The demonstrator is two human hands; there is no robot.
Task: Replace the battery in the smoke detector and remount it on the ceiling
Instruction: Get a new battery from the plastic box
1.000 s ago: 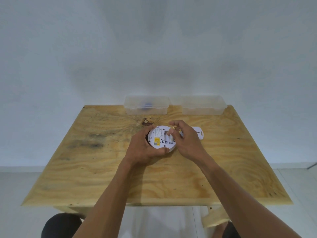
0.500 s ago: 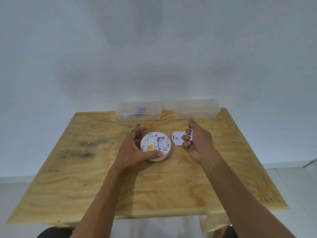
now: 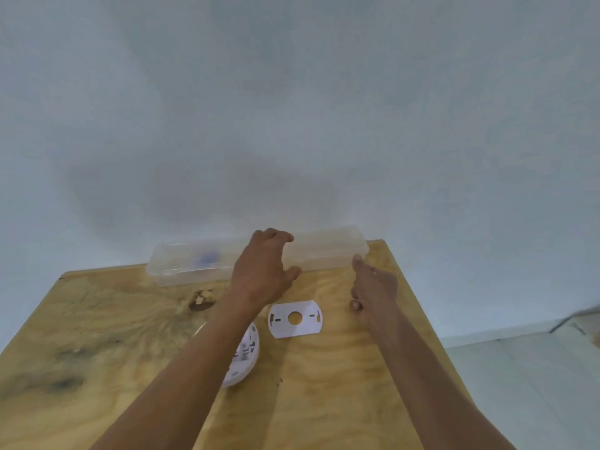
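The white smoke detector [image 3: 244, 356] lies back side up on the wooden table [image 3: 97, 336], half hidden under my left forearm. Its white mounting plate [image 3: 294, 318] lies flat just to the right of it. My left hand [image 3: 263, 271] is stretched out with its fingers apart and curled over the left end of the right clear box [image 3: 331, 250], holding nothing. My right hand [image 3: 373, 287] hovers near the same box's front right corner. Its fingers are curled inward on a small battery, which is mostly hidden.
A second clear lidded box [image 3: 181, 266] stands at the table's back edge on the left, with something blue [image 3: 206, 258] inside. A dark knot [image 3: 202, 302] marks the wood. The wall rises right behind the boxes. Floor shows to the right.
My left hand let go of the detector and reached forward to the right box. My right hand moved forward and right with the battery. The camera tilted up and closer.
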